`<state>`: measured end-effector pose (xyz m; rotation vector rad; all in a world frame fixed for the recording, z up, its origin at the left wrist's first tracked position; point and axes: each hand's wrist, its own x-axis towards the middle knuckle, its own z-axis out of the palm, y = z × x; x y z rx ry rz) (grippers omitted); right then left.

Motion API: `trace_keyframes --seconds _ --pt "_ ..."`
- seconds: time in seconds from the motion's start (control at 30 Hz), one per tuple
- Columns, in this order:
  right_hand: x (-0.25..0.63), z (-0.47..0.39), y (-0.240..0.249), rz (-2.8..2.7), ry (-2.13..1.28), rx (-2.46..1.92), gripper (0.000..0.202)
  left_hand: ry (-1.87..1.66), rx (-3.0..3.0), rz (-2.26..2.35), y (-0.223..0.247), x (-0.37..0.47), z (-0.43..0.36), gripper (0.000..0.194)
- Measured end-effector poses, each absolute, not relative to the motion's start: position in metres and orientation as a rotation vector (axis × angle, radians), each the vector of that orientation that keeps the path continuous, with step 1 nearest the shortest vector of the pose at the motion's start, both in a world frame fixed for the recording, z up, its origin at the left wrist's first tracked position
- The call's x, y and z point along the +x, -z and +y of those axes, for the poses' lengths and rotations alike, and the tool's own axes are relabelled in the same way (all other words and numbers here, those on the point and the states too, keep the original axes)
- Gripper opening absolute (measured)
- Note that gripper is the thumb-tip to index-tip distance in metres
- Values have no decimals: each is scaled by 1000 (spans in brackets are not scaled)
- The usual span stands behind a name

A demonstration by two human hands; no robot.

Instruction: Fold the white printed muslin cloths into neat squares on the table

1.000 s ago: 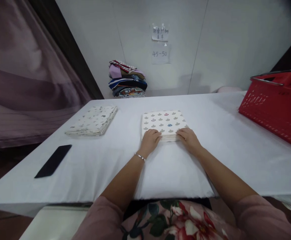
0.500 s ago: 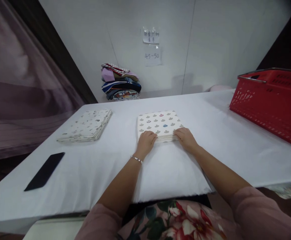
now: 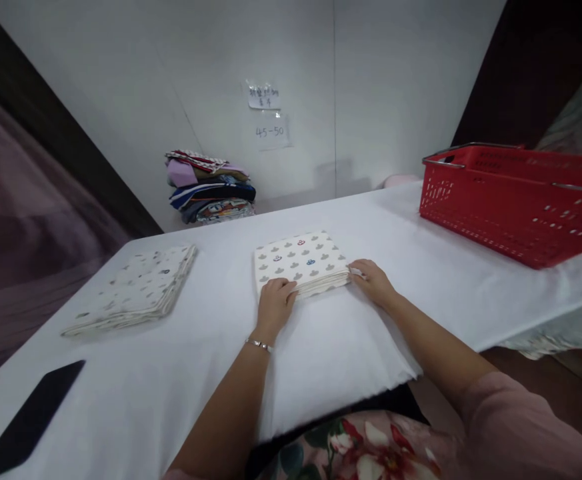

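- Pulling unevenly looks like the main risk in the head view: the right hand [image 3: 372,280] is at the near right corner of the patterned cloth [image 3: 298,259], the left hand [image 3: 275,305] at the near left. If one tugs harder, the folded stack could skew.
- Several layers show along the near edge. A pinch catching only some could slide those out and leave the fold ragged.
- Pressing too hard with the left could drag the white cover [image 3: 325,363] and ruck it under the cloth.
- Cloth position: folded flat on the bench [image 3: 135,393], between the second folded cloth [image 3: 138,290] on the left and the red basket [image 3: 501,210] on the right, apart from both.
- Left pose: palm down, fingers bent over the top, thumb at the near edge, bracelet [image 3: 259,345] at the wrist. Can't tell if it's clamping or just resting.
- Right pose: thumb and fingers brought together at the corner, seemingly a light pinch on the cloth. How many layers it has: can't tell.
- Forearms reach forward and converge on the cloth, wrists low over the bench, right one slanting in more.
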<state>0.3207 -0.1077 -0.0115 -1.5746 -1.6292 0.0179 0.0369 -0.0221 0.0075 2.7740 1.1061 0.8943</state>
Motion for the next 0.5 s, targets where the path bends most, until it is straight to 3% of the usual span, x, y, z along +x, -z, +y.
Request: trace_keyframes --seconds 0.2,0.5 --pt "305 -111 10 -1504 -215 -1733 32 -912 2767 1100 -6 36 -21 18" --pt "297 -105 14 -1360 -193 -1714 29 -891 2741 1094 -5 37 -21 18"
